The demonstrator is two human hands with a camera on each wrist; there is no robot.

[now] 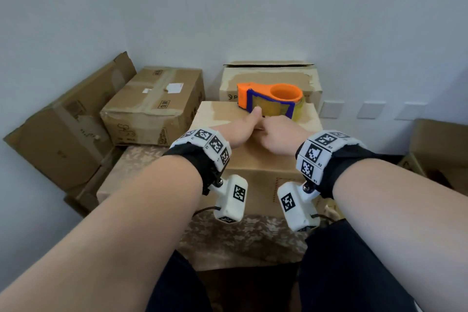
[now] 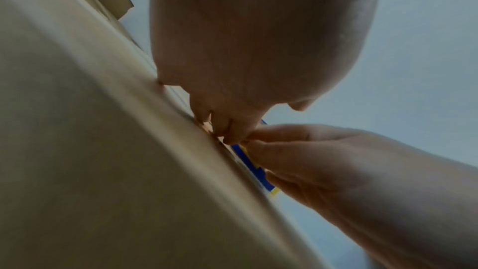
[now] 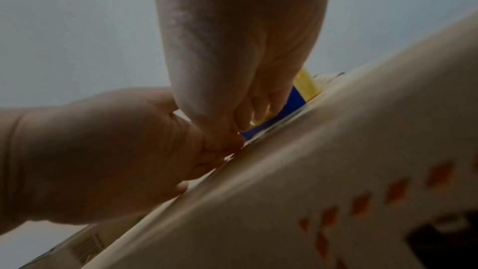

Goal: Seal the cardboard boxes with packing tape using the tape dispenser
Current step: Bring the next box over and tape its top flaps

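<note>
Two hands meet on top of the nearest cardboard box (image 1: 255,159), just in front of the tape dispenser (image 1: 269,100). The dispenser lies on its side near the far edge of the box top, its long axis running left to right: orange handle end to the left, orange hub and yellowish tape roll to the right, blue frame facing the person. The left hand (image 1: 240,132) has its thumb stretched out to the blue frame and its fingers curled down on the box top; the right hand (image 1: 281,134) is curled with its fingertips against the left, at the frame's near edge. Whether either pinches tape cannot be told. Another box (image 1: 154,106), at the left, carries white labels and printed marks too small to read.
</note>
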